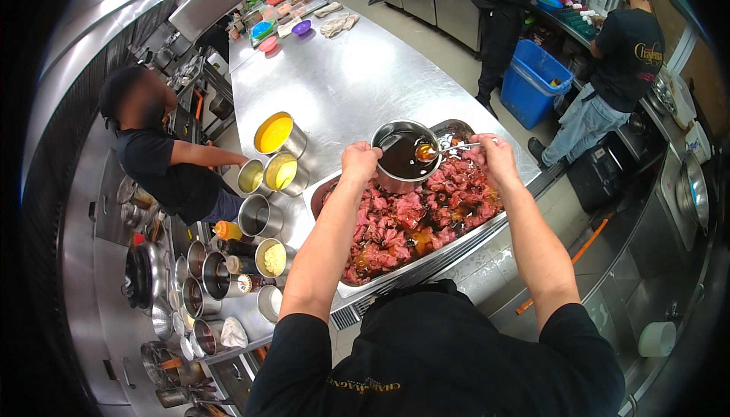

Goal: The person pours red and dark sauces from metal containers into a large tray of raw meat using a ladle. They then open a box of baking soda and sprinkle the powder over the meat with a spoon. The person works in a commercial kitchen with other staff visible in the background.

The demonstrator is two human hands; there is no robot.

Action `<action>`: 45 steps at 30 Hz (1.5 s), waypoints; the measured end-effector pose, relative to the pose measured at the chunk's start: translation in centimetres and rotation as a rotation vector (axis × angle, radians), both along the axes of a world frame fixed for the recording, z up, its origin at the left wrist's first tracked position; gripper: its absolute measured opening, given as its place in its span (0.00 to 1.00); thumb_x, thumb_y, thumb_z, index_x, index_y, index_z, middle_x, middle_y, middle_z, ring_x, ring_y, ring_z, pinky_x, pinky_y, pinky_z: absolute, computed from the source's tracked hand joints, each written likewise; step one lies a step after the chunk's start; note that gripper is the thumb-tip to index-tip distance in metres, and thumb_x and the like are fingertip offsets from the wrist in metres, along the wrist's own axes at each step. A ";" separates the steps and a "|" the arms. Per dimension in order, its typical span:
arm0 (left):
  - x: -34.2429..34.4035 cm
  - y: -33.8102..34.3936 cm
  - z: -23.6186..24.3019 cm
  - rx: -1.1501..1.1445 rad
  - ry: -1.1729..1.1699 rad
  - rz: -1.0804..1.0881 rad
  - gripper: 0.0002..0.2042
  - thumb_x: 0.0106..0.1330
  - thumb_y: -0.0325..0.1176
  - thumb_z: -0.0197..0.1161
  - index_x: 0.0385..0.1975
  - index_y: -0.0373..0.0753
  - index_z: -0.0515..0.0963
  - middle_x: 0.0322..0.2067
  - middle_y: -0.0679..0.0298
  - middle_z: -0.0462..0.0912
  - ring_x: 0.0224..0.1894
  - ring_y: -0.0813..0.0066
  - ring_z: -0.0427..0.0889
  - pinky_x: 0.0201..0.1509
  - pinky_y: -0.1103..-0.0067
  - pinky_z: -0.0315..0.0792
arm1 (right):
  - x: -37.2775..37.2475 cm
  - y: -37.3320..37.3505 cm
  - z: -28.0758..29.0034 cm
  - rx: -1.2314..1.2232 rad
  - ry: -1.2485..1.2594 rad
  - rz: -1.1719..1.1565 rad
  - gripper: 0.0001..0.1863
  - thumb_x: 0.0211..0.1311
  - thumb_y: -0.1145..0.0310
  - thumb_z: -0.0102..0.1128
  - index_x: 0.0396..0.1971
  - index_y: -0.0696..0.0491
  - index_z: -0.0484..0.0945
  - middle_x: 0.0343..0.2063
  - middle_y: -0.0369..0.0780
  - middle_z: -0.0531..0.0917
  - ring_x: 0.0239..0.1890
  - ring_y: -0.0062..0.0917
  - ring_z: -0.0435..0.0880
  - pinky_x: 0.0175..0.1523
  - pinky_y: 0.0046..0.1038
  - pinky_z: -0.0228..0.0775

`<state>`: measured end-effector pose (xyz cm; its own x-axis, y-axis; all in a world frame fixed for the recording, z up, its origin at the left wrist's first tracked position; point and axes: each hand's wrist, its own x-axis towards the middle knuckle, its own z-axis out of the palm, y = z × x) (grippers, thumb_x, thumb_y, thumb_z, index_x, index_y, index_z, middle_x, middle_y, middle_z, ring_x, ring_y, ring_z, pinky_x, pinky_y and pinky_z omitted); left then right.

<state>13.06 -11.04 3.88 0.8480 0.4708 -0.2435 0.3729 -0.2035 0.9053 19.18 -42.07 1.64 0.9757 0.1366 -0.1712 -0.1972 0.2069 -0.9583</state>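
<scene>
My left hand grips the side of a steel pot of dark liquid, held above a large steel tray of chopped red meat with dark sauce and yellowish patches. My right hand is closed on the handle of a metal spoon, whose bowl is in the pot with amber liquid showing in it. To the left stand steel pots of yellow liquid, a pot of pale chopped food and several other containers.
A co-worker reaches toward the pots from the left. Two other people work at the right beside a blue bin. Coloured bowls and cloths lie at the steel table's far end, below an overhead metal shelf.
</scene>
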 end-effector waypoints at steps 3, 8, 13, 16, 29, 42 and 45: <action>-0.3 0.5 0.1 -0.040 -0.003 0.007 0.09 0.59 0.25 0.63 0.19 0.41 0.71 0.17 0.67 0.72 0.18 0.76 0.70 0.19 0.75 0.69 | 1.6 -1.7 -0.7 0.121 0.018 -0.073 0.10 0.72 0.65 0.56 0.43 0.56 0.79 0.23 0.36 0.82 0.17 0.10 0.69 0.20 0.15 0.56; -0.7 1.0 0.4 0.036 0.006 0.024 0.11 0.56 0.28 0.66 0.15 0.38 0.71 0.17 0.65 0.75 0.19 0.73 0.74 0.20 0.72 0.74 | 2.4 -3.2 -0.2 -0.247 -0.337 -0.089 0.13 0.73 0.63 0.57 0.44 0.57 0.82 0.29 0.36 0.83 0.21 0.11 0.70 0.26 0.17 0.64; -1.1 0.4 1.6 0.038 0.019 0.034 0.11 0.56 0.28 0.65 0.15 0.38 0.71 0.16 0.65 0.75 0.18 0.73 0.73 0.19 0.72 0.73 | -0.2 -0.7 2.0 -0.106 -0.413 0.042 0.12 0.74 0.63 0.57 0.46 0.55 0.84 0.30 0.34 0.85 0.24 0.10 0.73 0.28 0.16 0.64; -0.6 0.7 0.6 0.016 -0.010 0.034 0.11 0.56 0.28 0.65 0.15 0.38 0.72 0.16 0.65 0.74 0.18 0.73 0.73 0.19 0.72 0.73 | -1.6 1.3 1.7 -0.248 -0.370 0.114 0.12 0.74 0.63 0.57 0.44 0.55 0.84 0.28 0.34 0.85 0.26 0.10 0.75 0.29 0.16 0.66; -1.3 3.2 -0.3 -0.055 -0.033 0.015 0.08 0.59 0.28 0.65 0.20 0.38 0.73 0.18 0.65 0.75 0.19 0.74 0.74 0.21 0.73 0.73 | 2.6 -3.2 -0.9 -0.342 -0.364 -0.080 0.13 0.74 0.62 0.57 0.46 0.56 0.82 0.28 0.34 0.84 0.21 0.11 0.72 0.25 0.15 0.62; -4.1 5.3 1.3 0.021 -0.006 0.086 0.10 0.57 0.28 0.65 0.18 0.38 0.72 0.18 0.66 0.74 0.19 0.74 0.74 0.21 0.73 0.75 | -2.5 7.2 -0.1 -0.146 -0.186 0.173 0.12 0.71 0.63 0.58 0.41 0.56 0.83 0.24 0.36 0.84 0.18 0.12 0.72 0.23 0.18 0.64; -5.0 7.1 0.4 0.013 -0.024 0.110 0.09 0.59 0.26 0.64 0.19 0.39 0.72 0.18 0.68 0.72 0.18 0.74 0.72 0.21 0.74 0.75 | -1.9 7.5 0.1 0.101 0.051 0.104 0.09 0.70 0.66 0.58 0.40 0.55 0.81 0.21 0.34 0.80 0.17 0.12 0.69 0.19 0.17 0.58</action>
<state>8.09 -3.96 4.28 0.7964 0.5644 -0.2172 0.3719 -0.1739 0.9118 17.26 -34.52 1.75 0.9458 0.2558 -0.2000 -0.2701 0.2779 -0.9218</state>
